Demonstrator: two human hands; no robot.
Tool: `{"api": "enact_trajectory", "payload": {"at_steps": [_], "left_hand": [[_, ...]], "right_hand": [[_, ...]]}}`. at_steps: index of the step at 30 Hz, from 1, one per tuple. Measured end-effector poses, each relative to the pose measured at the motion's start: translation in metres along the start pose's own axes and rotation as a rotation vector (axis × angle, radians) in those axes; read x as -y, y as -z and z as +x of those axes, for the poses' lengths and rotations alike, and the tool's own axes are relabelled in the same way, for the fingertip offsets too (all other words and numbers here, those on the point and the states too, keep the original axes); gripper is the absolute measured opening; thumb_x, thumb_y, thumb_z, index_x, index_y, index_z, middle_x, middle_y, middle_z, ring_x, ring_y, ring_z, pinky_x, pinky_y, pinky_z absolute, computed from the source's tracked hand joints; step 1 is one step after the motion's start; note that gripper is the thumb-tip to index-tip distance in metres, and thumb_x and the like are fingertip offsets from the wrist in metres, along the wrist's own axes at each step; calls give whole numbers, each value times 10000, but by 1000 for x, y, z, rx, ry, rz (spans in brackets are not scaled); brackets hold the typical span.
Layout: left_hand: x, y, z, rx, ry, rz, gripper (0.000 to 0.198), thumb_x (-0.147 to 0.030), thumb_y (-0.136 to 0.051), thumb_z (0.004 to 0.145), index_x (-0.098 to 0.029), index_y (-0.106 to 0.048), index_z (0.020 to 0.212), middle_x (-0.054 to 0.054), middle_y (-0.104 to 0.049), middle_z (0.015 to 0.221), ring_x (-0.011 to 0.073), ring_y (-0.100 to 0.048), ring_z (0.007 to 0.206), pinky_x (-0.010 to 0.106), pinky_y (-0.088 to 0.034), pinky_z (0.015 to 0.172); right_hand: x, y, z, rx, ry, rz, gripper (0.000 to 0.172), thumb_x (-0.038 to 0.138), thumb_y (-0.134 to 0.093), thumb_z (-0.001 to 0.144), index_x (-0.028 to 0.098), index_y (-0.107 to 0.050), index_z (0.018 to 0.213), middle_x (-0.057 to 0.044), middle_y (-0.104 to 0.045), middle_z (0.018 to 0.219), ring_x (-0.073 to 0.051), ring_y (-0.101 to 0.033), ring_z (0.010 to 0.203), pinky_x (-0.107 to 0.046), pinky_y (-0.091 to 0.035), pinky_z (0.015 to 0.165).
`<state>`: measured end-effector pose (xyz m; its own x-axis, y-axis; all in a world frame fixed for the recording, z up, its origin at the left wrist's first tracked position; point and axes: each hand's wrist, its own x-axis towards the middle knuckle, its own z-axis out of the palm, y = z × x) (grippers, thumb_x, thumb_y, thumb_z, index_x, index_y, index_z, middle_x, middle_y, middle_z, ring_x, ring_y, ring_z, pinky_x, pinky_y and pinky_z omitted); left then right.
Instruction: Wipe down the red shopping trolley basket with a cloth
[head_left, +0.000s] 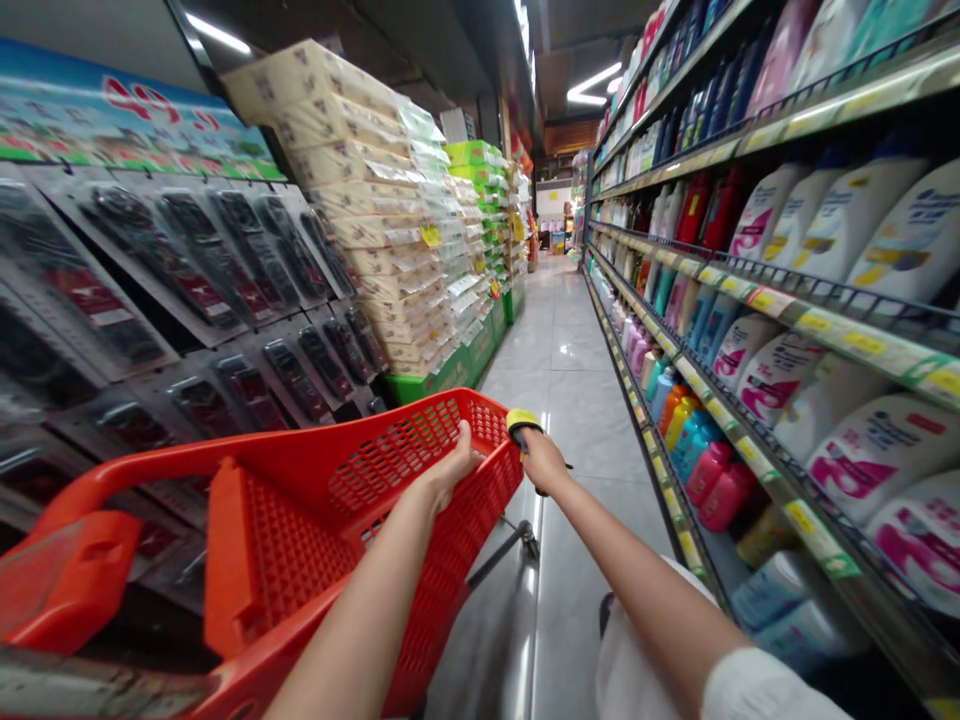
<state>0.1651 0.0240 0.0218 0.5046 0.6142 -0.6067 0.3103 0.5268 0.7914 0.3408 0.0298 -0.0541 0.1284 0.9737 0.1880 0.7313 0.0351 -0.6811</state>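
A red plastic shopping cart (300, 455) stands at an angle on my left, its basket tapering toward the aisle; I see nothing lying in the visible part of the basket. My left hand (454, 470) grips the cart's near side rim toward the front end, thumb raised and the other fingers mostly hidden. Just right of the cart's front corner, my right hand (544, 462) is closed around a yellow-and-black handheld object (523, 420). Its rounded yellow top sticks out above my fingers, and a dark end shows below them. The exact kind cannot be made out.
Shelves of shampoo bottles (862, 455) line the right side. Carded black goods (195, 260) hang on the left, beyond the cart. Stacked tissue packs (367, 200) stand on green bases farther along. A grey tiled aisle (559, 330) runs ahead between them.
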Motion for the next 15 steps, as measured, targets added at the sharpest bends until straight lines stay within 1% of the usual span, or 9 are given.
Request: {"api": "enact_trajectory", "payload": {"at_steps": [1, 3, 5, 7, 9, 11, 13, 14, 15], "left_hand": [[-1, 0, 1, -26, 9, -2, 1034, -949, -33, 615, -130, -645, 771, 77, -642, 556, 211, -583, 510, 322, -487, 559], [-3, -1, 1, -97, 33, -7, 1039, -909, 12, 666, -125, -656, 796, 76, -635, 538, 211, -575, 489, 325, -484, 547], [-4, -2, 3, -158, 30, -13, 1025, -867, 18, 723, -125, -674, 859, 81, -667, 583, 223, -610, 542, 332, -502, 595], [-5, -3, 4, -203, -41, -7, 989, -846, -25, 760, -135, -687, 944, 89, -721, 697, 231, -657, 659, 326, -513, 692], [-6, -4, 2, -236, -129, 25, 971, -827, -45, 786, -137, -693, 1006, 95, -748, 805, 229, -676, 760, 311, -503, 775], [-7, -5, -5, -245, -142, 78, 991, -779, 6, 820, -116, -704, 1015, 108, -752, 837, 225, -677, 777, 311, -498, 787], [-7, -5, -20, -243, -84, 152, 1004, -717, 56, 853, -98, -723, 982, 122, -749, 809, 228, -677, 740, 325, -509, 733], [-7, -5, -30, -269, -60, 209, 995, -702, 49, 863, -96, -736, 945, 129, -745, 780, 236, -677, 712, 334, -513, 689], [-7, -5, -41, -329, -54, 283, 977, -704, 18, 868, -99, -748, 897, 134, -740, 746, 249, -678, 688, 342, -514, 645]], "right_hand": [[1, -4, -5, -14, 43, -18, 483, -2, -432, 792, 169, -587, 1216, -107, -610, 1273, -233, -499, 1248, -335, -392, 1032], [8, -17, -22, -57, 118, -51, 524, -15, -403, 792, 154, -569, 1260, -127, -593, 1300, -238, -468, 1286, -364, -380, 1064], [19, -30, -45, -74, 219, -64, 570, -18, -405, 783, 143, -539, 1313, -137, -567, 1336, -243, -437, 1320, -379, -368, 1089], [30, -37, -63, -49, 345, -64, 618, -17, -430, 765, 157, -515, 1353, -123, -561, 1351, -242, -384, 1366, -389, -350, 1114], [34, -36, -67, -18, 415, -63, 631, -16, -446, 750, 175, -533, 1345, -111, -587, 1322, -242, -328, 1404, -402, -348, 1119], [29, -27, -57, -22, 369, -59, 605, -18, -435, 751, 184, -578, 1303, -106, -618, 1278, -240, -311, 1415, -403, -360, 1110], [20, -17, -38, -38, 276, -56, 590, -25, -413, 758, 186, -601, 1276, -97, -629, 1261, -235, -321, 1411, -395, -359, 1110], [17, -14, -30, -45, 234, -58, 585, -28, -401, 765, 182, -604, 1272, -95, -632, 1256, -233, -327, 1409, -393, -356, 1111], [16, -12, -26, -52, 200, -65, 577, -30, -388, 774, 172, -602, 1271, -101, -633, 1251, -231, -331, 1407, -391, -354, 1111]]}}
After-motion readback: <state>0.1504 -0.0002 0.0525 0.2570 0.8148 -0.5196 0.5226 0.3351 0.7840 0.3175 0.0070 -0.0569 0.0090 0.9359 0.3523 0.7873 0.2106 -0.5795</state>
